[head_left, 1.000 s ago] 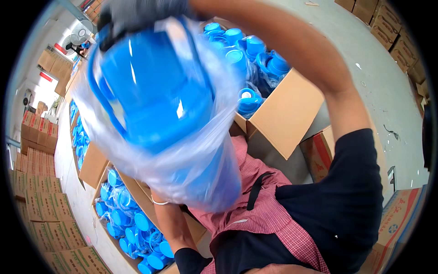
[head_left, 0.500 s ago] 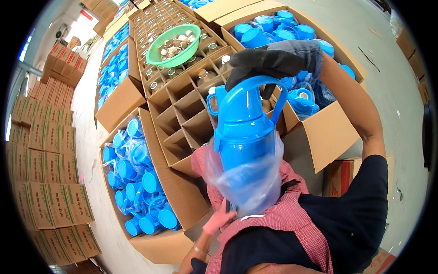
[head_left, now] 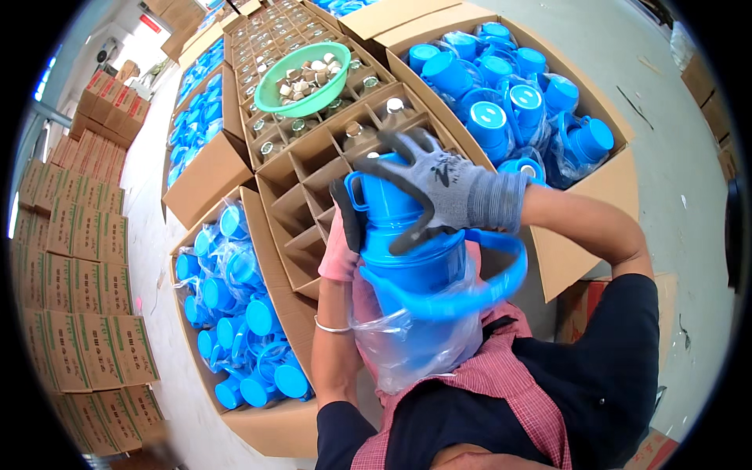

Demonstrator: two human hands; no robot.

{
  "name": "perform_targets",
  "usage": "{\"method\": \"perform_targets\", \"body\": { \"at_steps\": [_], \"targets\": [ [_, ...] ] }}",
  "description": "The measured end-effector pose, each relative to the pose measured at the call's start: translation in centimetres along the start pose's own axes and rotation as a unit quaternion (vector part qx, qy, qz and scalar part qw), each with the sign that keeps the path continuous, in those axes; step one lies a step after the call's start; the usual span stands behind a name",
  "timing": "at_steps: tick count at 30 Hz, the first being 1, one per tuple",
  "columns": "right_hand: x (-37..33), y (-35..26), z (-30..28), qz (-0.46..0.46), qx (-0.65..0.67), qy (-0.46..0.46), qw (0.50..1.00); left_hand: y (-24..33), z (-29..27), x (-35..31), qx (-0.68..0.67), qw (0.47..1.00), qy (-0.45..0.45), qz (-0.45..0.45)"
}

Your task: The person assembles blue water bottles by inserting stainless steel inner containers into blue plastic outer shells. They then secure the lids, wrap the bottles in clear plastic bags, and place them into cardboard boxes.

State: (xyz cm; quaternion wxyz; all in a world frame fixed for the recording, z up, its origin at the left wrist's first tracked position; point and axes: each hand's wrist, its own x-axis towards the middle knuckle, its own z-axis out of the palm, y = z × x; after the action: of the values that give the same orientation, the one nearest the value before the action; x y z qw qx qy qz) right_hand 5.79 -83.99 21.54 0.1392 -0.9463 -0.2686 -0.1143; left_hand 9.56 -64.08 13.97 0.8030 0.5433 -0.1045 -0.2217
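Head cam, okay, so what did the person actually have in their hands?

Blue vacuum jug [head_left: 427, 265], right in front of their checked red apron [head_left: 509, 380]. Clear plastic bag [head_left: 427, 352] was bunched around its lower half, top part bare. Couldn't tell what the base rested on, tbh.

And the grip?

Right hand [head_left: 446, 188], in a grey-and-black glove, had its fingers spread over the top and the thumb across the shoulder, so yeah, it was grasping the jug up there. Left hand [head_left: 341, 239], pink-and-black glove, was up against the other side near the small loop on the top. Its fingers were mostly hidden, so I couldn't tell if it was clenched on anything. Carry handle [head_left: 505, 274] stuck out to the right, kinda blurry.

What was around it?

Just beyond the hands was a divided carton [head_left: 294, 202], some compartments bare, others with glass bottles [head_left: 359, 135]. Green bowl [head_left: 311, 106] full of stoppers [head_left: 301, 82] sat on top farther back. Cartons of more blue jugs flanked it: right carton [head_left: 611, 180], left carton [head_left: 301, 321], lots of those jugs in clear plastic. Way off left, brown boxes [head_left: 70, 266] were stacked up.
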Motion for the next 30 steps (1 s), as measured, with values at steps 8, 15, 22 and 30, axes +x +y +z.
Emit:
{"method": "perform_targets", "body": {
  "at_steps": [8,15,22,30],
  "targets": [
    [2.6,6.8,5.1,0.198,0.577,0.090,0.787,0.3,1.8,-1.3,0.149,0.978,-0.004,0.146],
    [-11.4,17.2,5.9,0.285,0.040,0.409,0.866,3.1,-1.5,-1.6,0.262,0.962,-0.014,0.078],
    [-23.9,22.2,13.6,0.310,-0.042,0.213,0.926,0.9,-3.6,-0.3,0.158,0.984,-0.033,0.081],
    [-6.0,8.2,7.0,0.125,0.260,0.231,0.929,-4.8,-11.8,-1.3,-0.088,0.995,0.000,-0.054]
  ]
}}
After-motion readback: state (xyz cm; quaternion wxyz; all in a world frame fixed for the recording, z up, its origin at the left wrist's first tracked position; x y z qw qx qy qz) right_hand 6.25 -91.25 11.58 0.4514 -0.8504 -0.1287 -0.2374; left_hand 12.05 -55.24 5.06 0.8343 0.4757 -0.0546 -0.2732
